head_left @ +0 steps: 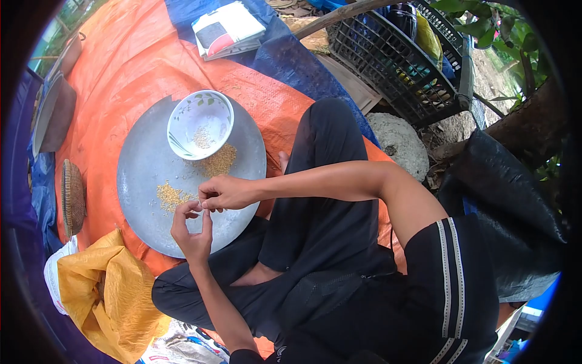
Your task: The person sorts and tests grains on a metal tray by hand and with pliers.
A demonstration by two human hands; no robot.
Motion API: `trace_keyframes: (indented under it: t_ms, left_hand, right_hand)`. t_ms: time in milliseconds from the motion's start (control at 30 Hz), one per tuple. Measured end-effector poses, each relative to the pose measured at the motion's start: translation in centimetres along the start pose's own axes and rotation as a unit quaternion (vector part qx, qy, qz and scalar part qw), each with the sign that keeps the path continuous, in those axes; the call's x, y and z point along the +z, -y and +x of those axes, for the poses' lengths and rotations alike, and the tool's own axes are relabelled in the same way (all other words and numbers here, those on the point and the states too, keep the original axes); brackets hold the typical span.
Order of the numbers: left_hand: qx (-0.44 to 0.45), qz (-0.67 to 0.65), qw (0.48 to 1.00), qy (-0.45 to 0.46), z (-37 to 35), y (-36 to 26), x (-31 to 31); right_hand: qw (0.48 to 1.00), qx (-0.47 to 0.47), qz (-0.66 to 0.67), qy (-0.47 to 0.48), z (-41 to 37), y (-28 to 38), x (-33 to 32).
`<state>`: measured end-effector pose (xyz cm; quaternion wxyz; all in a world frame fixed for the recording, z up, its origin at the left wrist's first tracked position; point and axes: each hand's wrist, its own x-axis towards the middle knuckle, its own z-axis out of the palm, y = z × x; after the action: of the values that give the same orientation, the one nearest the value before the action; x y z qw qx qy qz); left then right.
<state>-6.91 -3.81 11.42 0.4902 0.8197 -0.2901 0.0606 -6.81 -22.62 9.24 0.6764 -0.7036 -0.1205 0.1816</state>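
Observation:
A round grey metal tray [142, 151] lies on the orange tarp. On it are two small piles of yellow grain, one [170, 195] near my hands and one [219, 161] beside a white bowl [182, 115] with a green leaf pattern. Some pale grains lie inside the bowl. Over the tray's lower part my left hand [193, 233] and my right hand [227, 193] meet at the fingertips. Both hands are closed in a pinch; whatever is between the fingers is too small to make out.
An orange tarp [121, 54] spreads over a blue one [291, 54]. Stacked papers [227, 30] lie at the top. A black crate [394, 60] and a round stone [397, 145] are at the right. At the left are a woven basket [73, 197] and a yellow sack [121, 291].

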Motion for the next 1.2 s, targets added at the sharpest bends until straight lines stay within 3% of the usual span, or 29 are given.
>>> trace_keyframes:
  t_ms: [467, 633, 733, 933, 1200]
  left_hand:
    - [0.004, 0.012, 0.998, -0.053, -0.8, -0.3, 1.0]
    - [0.012, 0.049, 0.995, -0.085, -1.3, -0.3, 1.7]
    - [0.014, 0.078, 0.992, -0.103, -1.2, 0.0, 2.1]
    - [-0.011, 0.014, 0.994, -0.110, -0.6, 0.3, 1.4]
    - [-0.002, -0.011, 0.999, -0.039, -0.1, 0.3, -0.1]
  right_hand:
    - [0.986, 0.042, 0.160, 0.033, 0.1, -0.4, 0.2]
    - [0.962, 0.071, 0.263, -0.022, 0.2, -0.7, 1.4]
    - [0.961, 0.073, 0.263, -0.037, 0.5, -0.7, 1.5]
    - [0.974, 0.050, 0.222, -0.001, 1.0, 0.1, 0.2]
    - [0.981, 0.052, 0.185, 0.034, 0.8, 0.2, -0.1]
